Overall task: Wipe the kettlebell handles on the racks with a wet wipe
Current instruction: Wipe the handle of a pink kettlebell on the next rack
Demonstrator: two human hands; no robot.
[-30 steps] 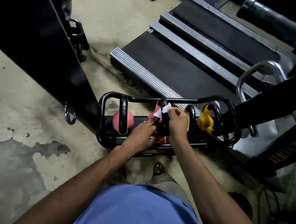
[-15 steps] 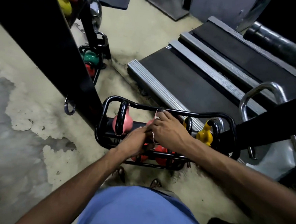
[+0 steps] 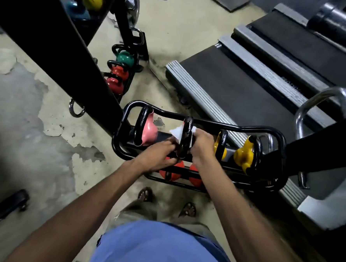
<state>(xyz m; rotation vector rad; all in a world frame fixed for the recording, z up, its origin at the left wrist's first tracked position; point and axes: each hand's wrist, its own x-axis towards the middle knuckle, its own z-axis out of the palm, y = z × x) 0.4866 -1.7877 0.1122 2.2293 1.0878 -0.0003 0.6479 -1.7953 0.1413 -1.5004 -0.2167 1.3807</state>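
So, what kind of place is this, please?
Most likely a gym: coloured kettlebells sit in a black rack, another rack of kettlebells stands behind it, and treadmill decks lie on the concrete floor.

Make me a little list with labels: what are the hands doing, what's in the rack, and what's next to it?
place: gym floor
rack: black, low, holds kettlebells
top row: pink kettlebell, one being wiped, two yellow kettlebells
handle: black, wipe wrapped around it
left hand: at the handle's lower part
right hand: holds the wipe on the handle
beside the rack: treadmill
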